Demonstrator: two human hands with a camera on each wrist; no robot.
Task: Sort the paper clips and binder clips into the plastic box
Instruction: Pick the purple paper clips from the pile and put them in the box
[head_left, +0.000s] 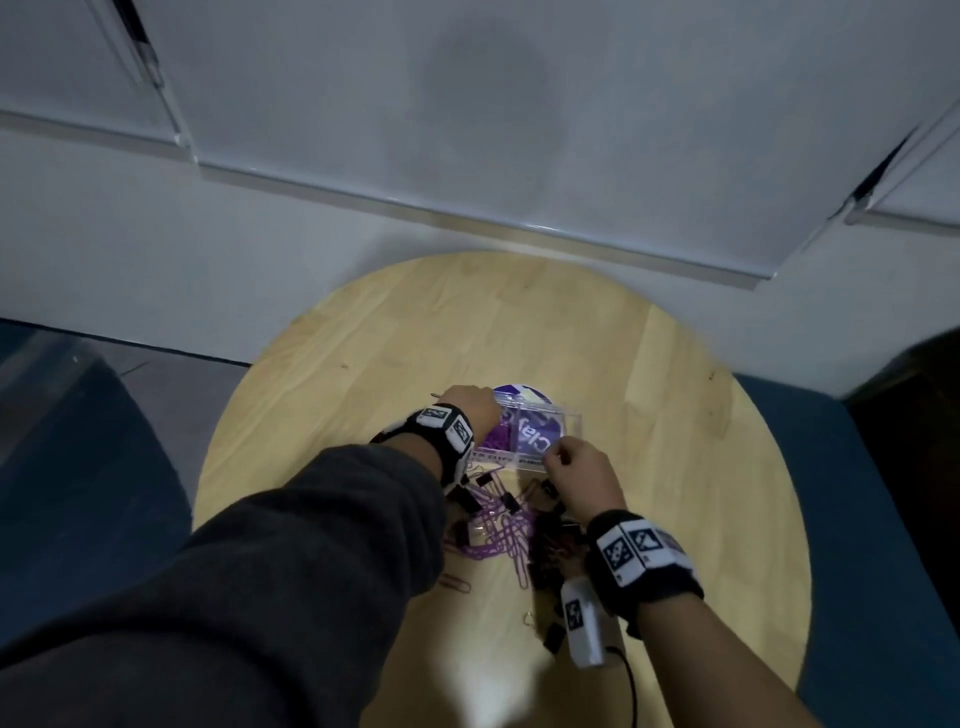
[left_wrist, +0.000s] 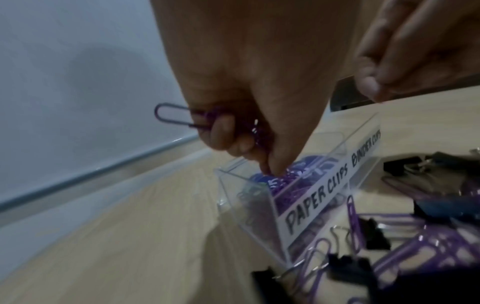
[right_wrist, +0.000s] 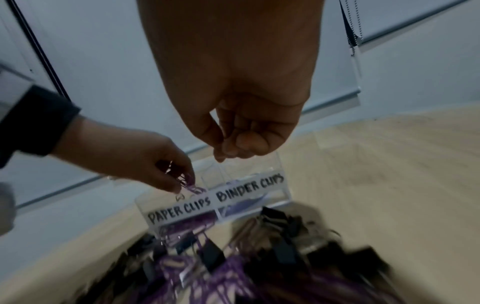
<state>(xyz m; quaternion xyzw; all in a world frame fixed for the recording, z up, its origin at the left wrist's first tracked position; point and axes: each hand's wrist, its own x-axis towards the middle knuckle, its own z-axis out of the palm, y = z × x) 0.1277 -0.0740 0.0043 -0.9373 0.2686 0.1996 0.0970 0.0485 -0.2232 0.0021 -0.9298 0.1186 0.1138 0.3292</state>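
The round wooden desk (head_left: 649, 415) stood by a white wall (head_left: 156, 234). Left grip (left_wrist: 246, 92) pinched purple clips (left_wrist: 171, 116) over the box (head_left: 569, 415); right grip (right_wrist: 241, 127) curled, seemingly empty.

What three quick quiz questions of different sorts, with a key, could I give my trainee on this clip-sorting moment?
1. True or false: the left hand holds purple wire paper clips over the clear plastic box.
2. Which label marks the compartment under the left hand's fingers? A) PAPER CLIPS B) BINDER CLIPS
3. Fill in: the black binder clips lie mixed with loose purple clips on the round ____ table.

Key: 1 true; 2 A; 3 wooden.
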